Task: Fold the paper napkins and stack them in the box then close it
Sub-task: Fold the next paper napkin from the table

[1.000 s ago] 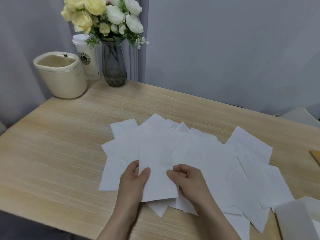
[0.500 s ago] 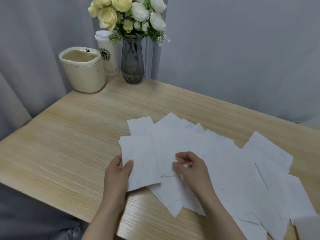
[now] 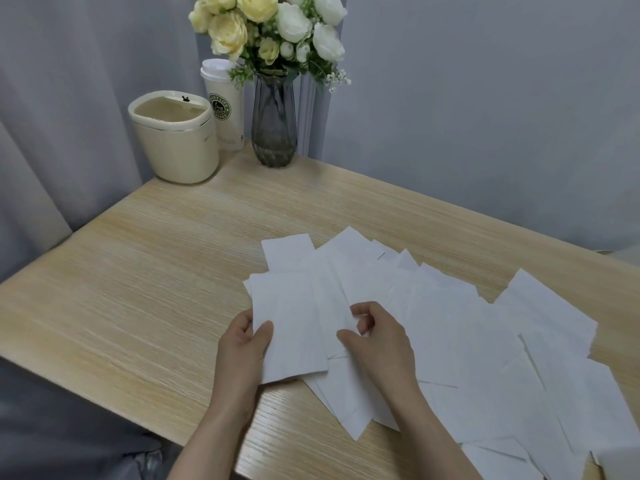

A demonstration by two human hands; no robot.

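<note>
Your left hand (image 3: 244,344) holds one white napkin (image 3: 294,327) by its left edge — the thumb lies on top and the other fingers are tucked under the paper. Your right hand (image 3: 379,336) is at the right side of that same napkin, with its fingers (image 3: 360,310) curled and the thumb pointing at the paper. It looks like a pinch on the edge, but you cannot tell for sure.

The napkin in your hands sits near the front of the table (image 3: 138,271), on top of a big pile of napkins (image 3: 467,341). The pile is spread flat and messy, with the sheets lying over each other, and it runs from the middle of the table to the right edge of the view.

Far back in the left corner of the table stand three things close together — a cream bin (image 3: 175,140), a paper cup (image 3: 225,105) with a green round mark, and a dark glass vase (image 3: 275,123) full of yellow and white flowers (image 3: 270,26). A grey curtain (image 3: 69,98) hangs behind them.
</note>
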